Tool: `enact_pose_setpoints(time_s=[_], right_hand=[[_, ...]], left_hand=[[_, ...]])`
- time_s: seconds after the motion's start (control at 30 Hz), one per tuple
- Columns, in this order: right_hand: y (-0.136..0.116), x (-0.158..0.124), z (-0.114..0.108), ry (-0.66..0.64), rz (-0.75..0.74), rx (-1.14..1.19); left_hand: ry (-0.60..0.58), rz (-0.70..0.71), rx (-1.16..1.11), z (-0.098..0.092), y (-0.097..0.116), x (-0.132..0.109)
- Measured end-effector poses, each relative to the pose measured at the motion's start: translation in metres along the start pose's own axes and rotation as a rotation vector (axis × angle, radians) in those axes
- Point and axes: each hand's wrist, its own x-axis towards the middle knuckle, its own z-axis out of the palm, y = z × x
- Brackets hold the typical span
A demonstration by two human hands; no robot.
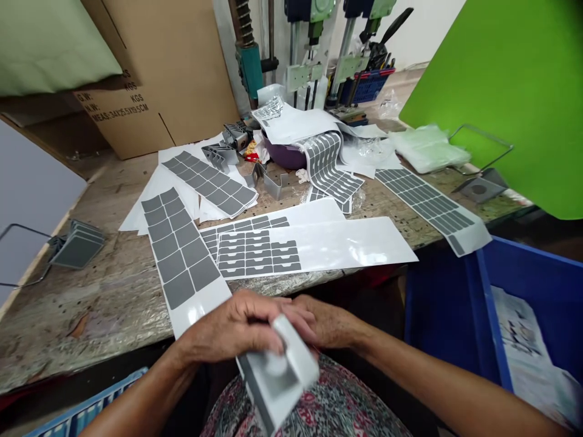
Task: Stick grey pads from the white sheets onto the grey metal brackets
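Worn brown wooden worktop spread beyond the left hand, which clamped a bent, pale-grey metal bracket beneath it, the right hand close alongside (its grip hidden), where steady, even pressure seemed wisest.

I can make out a busily patterned garment at the near side — dark grey-green, scattered with red and pink flowers and paler flecks — while the left forearm, right forearm, left hand and right hand are bare.
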Motion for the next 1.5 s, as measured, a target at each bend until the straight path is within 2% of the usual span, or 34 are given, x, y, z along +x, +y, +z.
enact_pose_setpoints(time_s=[0.03, 0.07, 0.13, 0.17, 0.23, 0.37, 0.53, 0.77, 1.1, 1.27, 1.5], right_hand=[[-0.010, 0.003, -0.009, 0.037, -0.033, -0.111], [-0.021, 0.008, -0.020, 0.132, -0.119, -0.369], [-0.043, 0.026, -0.043, 0.436, -0.281, -0.951], [-0.054, 0.038, -0.054, 0.530, -0.295, -1.023], [-0.069, 0.065, -0.073, 0.627, -0.294, -1.102], [-0.072, 0.103, -0.089, 0.730, -0.212, -1.221], [-0.062, 0.112, -0.084, 0.767, -0.122, -1.312], [-0.070, 0.120, -0.086, 0.743, -0.049, -1.348], [-0.064, 0.119, -0.092, 0.728, -0.125, -1.283], [-0.068, 0.122, -0.090, 0.753, -0.127, -1.191], [-0.077, 0.122, -0.096, 0.746, -0.158, -0.881]], left_hand=[[0.156, 0.007, -0.045, -0.008, -0.001, 0.005], [0.328, 0.025, -0.101, -0.017, -0.003, 0.012], [0.609, 0.137, -0.209, -0.035, -0.013, 0.033], [0.680, 0.185, -0.266, -0.043, -0.019, 0.045], [0.729, 0.224, -0.316, -0.056, -0.032, 0.068], [0.835, 0.311, -0.456, -0.066, -0.055, 0.089], [0.820, 0.337, -0.560, -0.065, -0.066, 0.085], [0.790, 0.357, -0.623, -0.066, -0.066, 0.088], [0.791, 0.394, -0.648, -0.065, -0.063, 0.088], [0.804, 0.388, -0.648, -0.068, -0.067, 0.088], [0.835, 0.345, -0.566, -0.069, -0.067, 0.090]])
